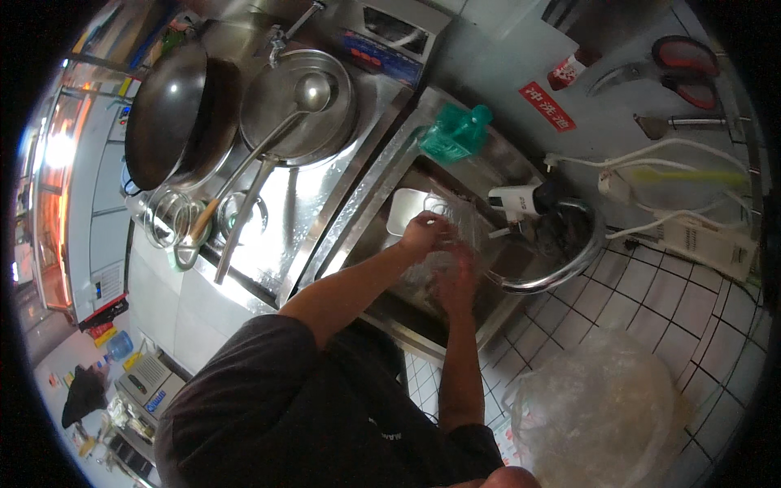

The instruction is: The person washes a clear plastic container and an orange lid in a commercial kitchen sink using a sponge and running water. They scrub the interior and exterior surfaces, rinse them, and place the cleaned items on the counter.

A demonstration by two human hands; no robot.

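Both my hands are over a stainless steel sink [421, 338]. My left hand [427, 235] has bent fingers and is close to the right; what lies between them is hard to make out. My right hand [454, 280] is blurred, just below the left in the picture. A crinkled transparent patch [457, 210], thin plastic or water, shows around my fingers; I cannot tell which. Beyond my left hand, a white rectangular tray [406, 210] sits in the sink, partly hidden by the hand.
Right of the sink stand a curved chrome tube [558, 283] and a white-and-black tap unit [515, 199]. A green plastic container [454, 134] is on the far rim. The left counter holds a wok [168, 119], a pan [268, 94] and a ladle [312, 91]. A plastic bag [598, 415] bulges lower right.
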